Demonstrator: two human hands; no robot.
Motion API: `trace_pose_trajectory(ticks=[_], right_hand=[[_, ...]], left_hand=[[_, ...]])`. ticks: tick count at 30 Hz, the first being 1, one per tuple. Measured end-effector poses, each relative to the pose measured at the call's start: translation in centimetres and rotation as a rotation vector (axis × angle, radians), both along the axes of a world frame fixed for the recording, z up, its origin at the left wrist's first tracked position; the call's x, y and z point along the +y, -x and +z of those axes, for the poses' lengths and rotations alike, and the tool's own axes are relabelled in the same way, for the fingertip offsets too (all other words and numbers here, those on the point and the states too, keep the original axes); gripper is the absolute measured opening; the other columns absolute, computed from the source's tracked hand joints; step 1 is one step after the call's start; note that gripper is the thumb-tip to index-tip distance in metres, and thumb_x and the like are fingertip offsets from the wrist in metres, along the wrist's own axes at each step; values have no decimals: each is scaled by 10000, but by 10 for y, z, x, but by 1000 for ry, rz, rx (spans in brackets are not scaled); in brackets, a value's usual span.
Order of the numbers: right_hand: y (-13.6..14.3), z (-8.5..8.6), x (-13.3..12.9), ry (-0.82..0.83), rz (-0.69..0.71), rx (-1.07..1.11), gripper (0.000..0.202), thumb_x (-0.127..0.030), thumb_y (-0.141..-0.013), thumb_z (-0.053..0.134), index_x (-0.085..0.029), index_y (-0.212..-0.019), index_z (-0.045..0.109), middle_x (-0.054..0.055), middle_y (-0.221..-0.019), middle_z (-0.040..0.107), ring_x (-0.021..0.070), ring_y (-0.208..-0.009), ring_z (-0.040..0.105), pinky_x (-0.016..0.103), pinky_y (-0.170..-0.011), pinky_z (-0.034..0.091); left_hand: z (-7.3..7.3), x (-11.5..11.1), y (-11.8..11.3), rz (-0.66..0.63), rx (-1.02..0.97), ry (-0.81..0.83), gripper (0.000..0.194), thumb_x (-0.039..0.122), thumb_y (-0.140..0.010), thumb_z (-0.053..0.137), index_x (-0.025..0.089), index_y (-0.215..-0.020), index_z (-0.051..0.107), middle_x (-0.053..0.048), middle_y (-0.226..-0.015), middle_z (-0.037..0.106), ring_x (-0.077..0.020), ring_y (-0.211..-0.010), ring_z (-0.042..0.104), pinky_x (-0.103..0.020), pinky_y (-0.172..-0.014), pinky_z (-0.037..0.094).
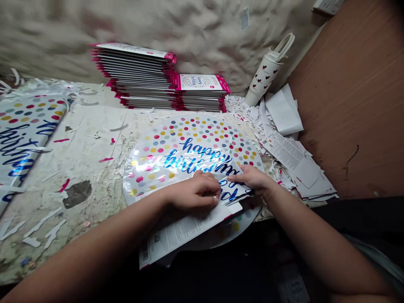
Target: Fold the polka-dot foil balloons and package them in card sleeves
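A flat round foil balloon with coloured dots and blue "happy birthday" lettering lies on the worktable in front of me. Over its near part is a folded piece of printed foil balloon; whether it is separate from the round one I cannot tell. My right hand pinches the folded foil at its right edge, thumb on top. Curled fingers of my left hand press on the foil from the left, their tips partly hidden. Beneath that hand slants a white printed card packet, overhanging the table's front edge.
Pink-edged card packets stand in two stacks against the draped wall. A white tumbler with hearts leans at the back right, beside paper scraps and cards. Another dotted foil sheet lies at left. A brown panel bounds the right side.
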State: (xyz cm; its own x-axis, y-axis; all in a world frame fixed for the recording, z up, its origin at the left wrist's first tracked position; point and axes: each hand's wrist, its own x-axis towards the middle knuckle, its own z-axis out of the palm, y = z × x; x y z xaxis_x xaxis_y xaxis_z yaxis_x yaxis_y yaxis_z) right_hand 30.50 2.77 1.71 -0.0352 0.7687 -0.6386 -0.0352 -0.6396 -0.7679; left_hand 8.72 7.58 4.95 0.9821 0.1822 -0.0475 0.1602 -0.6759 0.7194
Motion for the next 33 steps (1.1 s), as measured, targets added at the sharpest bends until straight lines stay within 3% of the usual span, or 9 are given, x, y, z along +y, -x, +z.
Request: trace_pose_trajectory(ticks=[5, 9, 11, 14, 17, 20, 23, 27, 33], right_hand=[[8, -3, -4, -16, 16, 21, 349, -255, -492, 814, -164, -794, 664, 29, -735, 717, 178, -624, 657, 293, -619, 538], [10, -6, -5, -27, 42, 0, 302, -213, -507, 798, -181, -780, 674, 11, -713, 713, 168, -607, 649, 267, -586, 526], [9, -7, -4, -28, 62, -15, 269, -204, -520, 787, -183, -766, 679, 6, -680, 706, 162, -575, 639, 252, -546, 516], [9, -6, -1, -25, 89, -23, 249, -193, -518, 781, -178, -746, 681, 2, -626, 691, 157, -525, 622, 244, -501, 504], [8, -1, 1, -25, 113, 9, 244, -191, -522, 773, -176, -744, 673, -3, -625, 689, 152, -527, 623, 240, -504, 506], [5, 6, 3, -6, 159, 83, 240, -199, -546, 755, -157, -765, 667, 13, -671, 697, 148, -564, 635, 234, -525, 509], [6, 15, 6, -14, 188, 110, 213, -186, -555, 746, -132, -740, 655, 15, -624, 678, 121, -513, 608, 209, -491, 487], [15, 30, 14, -119, 251, 53, 173, -197, -593, 741, -131, -717, 641, -4, -569, 644, 94, -469, 566, 191, -454, 459], [18, 50, 26, -322, 61, -73, 240, -173, -548, 771, -148, -670, 566, -27, -517, 607, 84, -450, 546, 179, -428, 431]], left_hand=[[-5, -10, -8, -58, 116, -182, 280, 459, -675, 693, 200, -744, 612, -17, -759, 640, -239, -904, 498, -423, -885, 271], [-1, -18, -20, -130, 248, -340, 230, 384, -648, 710, 180, -686, 609, -41, -713, 649, -240, -800, 530, -432, -847, 313], [7, -16, -26, -163, 357, -293, 162, 324, -692, 671, 173, -708, 613, -32, -694, 645, -199, -692, 543, -380, -784, 367], [16, -9, -32, -179, 484, -34, 166, 312, -747, 627, 181, -849, 621, -9, -725, 641, -159, -631, 552, -260, -601, 397], [18, -6, -31, -164, 460, 87, 176, 254, -740, 630, 198, -908, 635, 10, -784, 657, -143, -665, 572, -214, -559, 386], [18, -11, -23, -168, 407, -94, 137, 131, -749, 556, 186, -801, 669, -10, -734, 669, -142, -608, 564, -229, -554, 379], [21, -17, -16, -134, 328, -309, 166, 99, -762, 502, 159, -743, 656, -53, -723, 672, -168, -623, 575, -256, -594, 392], [32, -19, -15, -87, 246, -467, 148, 80, -761, 492, 147, -744, 623, -64, -735, 667, -190, -684, 592, -275, -658, 402], [40, -13, -11, 24, 99, -552, 172, 107, -811, 467, 161, -720, 602, -44, -684, 633, -175, -663, 555, -289, -664, 380]])
